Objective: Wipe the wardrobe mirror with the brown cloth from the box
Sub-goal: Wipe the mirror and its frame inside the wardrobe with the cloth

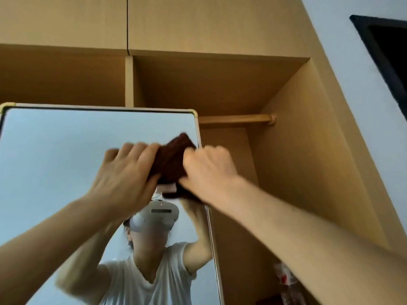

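Brown cloth (174, 159): a dark brown, knobbly cloth, bunched and folded, held up at the middle of the frame. It sits in front of the upper right part of the mirror, its top corner near the mirror's right edge. It is blurred, and I cannot tell whether it touches the glass.
Left hand (123, 172): reaches up from the lower left, back of the hand toward me. The fingers curl over the cloth's left side, gripping it.
Right hand (209, 170): comes in from the lower right on a bare forearm, fingers curled tight into the cloth's right side, gripping it too. The two hands sit close together with the cloth between them.
Mirror (55, 161): a tall pane with a thin pale frame and rounded brass-coloured corners, filling the lower left of the frame.
Reflection (158, 216): a person in a white T-shirt wearing a white headset, both arms raised.
Wardrobe (297, 150): light wood and open, with closed upper doors across the top of the frame.
Rail (235, 119): a wooden rod running from behind the mirror's top right corner to the wardrobe's right side panel.
Red and white object (286, 278): low inside the wardrobe at the lower right, too blurred to name.
Wall (343, 29): pale, in the upper right.
Dark-framed object (387, 51): on the wall at the right edge.
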`<action>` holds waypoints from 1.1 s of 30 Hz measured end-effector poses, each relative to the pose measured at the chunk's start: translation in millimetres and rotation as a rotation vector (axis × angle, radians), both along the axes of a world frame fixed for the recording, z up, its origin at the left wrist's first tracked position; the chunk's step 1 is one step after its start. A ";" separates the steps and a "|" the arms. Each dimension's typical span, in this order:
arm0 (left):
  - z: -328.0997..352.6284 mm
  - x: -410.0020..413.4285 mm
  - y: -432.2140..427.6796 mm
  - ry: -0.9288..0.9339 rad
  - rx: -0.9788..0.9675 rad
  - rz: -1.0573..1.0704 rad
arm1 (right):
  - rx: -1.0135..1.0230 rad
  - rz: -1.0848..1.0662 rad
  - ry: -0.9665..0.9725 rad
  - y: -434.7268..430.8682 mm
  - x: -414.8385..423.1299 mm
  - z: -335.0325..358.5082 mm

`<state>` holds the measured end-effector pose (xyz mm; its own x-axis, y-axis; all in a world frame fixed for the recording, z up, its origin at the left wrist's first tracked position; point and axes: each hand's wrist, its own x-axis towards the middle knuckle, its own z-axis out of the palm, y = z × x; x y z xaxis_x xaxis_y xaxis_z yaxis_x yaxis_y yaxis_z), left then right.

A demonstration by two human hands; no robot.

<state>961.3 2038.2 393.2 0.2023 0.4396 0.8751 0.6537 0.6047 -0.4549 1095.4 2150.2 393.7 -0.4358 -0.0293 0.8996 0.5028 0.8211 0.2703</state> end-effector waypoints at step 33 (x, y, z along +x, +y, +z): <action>-104.8 -9.2 -32.9 -0.067 -0.162 0.039 | -0.034 0.109 -0.145 -13.1 -10.5 -96.1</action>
<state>952.1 2005.2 288.4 0.1265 0.5822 0.8031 0.6632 0.5524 -0.5049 1084.8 2137.1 297.7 -0.5566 -0.0538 0.8290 0.3684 0.8784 0.3044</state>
